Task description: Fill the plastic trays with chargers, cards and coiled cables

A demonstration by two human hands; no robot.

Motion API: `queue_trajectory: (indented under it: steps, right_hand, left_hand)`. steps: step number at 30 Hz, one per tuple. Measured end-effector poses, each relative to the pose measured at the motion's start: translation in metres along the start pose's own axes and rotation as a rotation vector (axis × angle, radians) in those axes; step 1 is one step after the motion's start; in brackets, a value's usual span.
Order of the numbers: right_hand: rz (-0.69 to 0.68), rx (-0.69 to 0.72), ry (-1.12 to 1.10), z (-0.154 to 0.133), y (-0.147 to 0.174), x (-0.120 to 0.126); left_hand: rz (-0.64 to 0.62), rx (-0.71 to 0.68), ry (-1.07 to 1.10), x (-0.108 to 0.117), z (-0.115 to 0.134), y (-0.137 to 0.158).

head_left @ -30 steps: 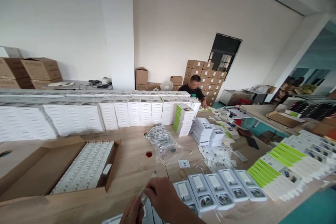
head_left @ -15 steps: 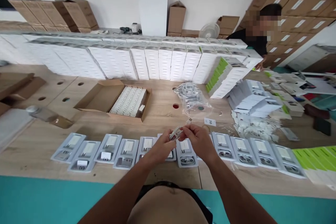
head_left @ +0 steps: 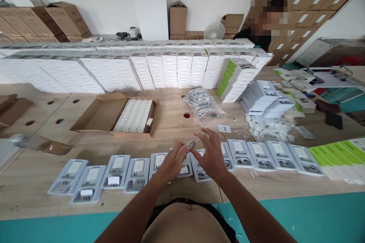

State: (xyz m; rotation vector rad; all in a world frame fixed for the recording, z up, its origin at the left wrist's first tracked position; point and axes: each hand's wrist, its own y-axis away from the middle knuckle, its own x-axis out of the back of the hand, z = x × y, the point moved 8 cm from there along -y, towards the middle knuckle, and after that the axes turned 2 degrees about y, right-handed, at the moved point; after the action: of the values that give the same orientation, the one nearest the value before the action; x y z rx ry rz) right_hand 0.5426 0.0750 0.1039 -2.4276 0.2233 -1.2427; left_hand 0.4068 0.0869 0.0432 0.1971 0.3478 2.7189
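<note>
My left hand (head_left: 173,162) is closed around a small coiled white cable (head_left: 191,145), pinching it between thumb and fingers. Just to its right is my right hand (head_left: 211,152), its fingers spread and its thumb close to the coil; whether the thumb touches it I cannot tell. Beneath both hands runs a row of grey plastic trays (head_left: 116,172), each with a white charger block (head_left: 138,166) in view. Trays on the right also hold coiled cables (head_left: 243,161). My forearms and hands partly hide the middle trays.
Beyond my hands lie a plastic bag of cables (head_left: 203,104) and an open carton (head_left: 94,112) of white chargers. Stacked white boxes (head_left: 169,69) line the back. A clear bottle (head_left: 37,144) lies left; small white pieces (head_left: 269,127) are heaped right. A person (head_left: 256,34) is behind the boxes.
My right hand's fingers have spread apart from their pinch at the cable. The cable stays in my left hand. The head view has shifted to the right.
</note>
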Motion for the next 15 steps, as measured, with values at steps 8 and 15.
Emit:
queue_trajectory:
  steps: [8, 15]
  right_hand:
    - [-0.399, -0.097, -0.189, 0.031, -0.006, -0.016]
    - [-0.36, -0.033, -0.196, 0.02, 0.001, -0.018]
  left_hand:
    - [0.059, -0.177, -0.286, 0.016, 0.014, 0.007]
    - [-0.178, 0.064, -0.113, 0.006, -0.022, 0.0]
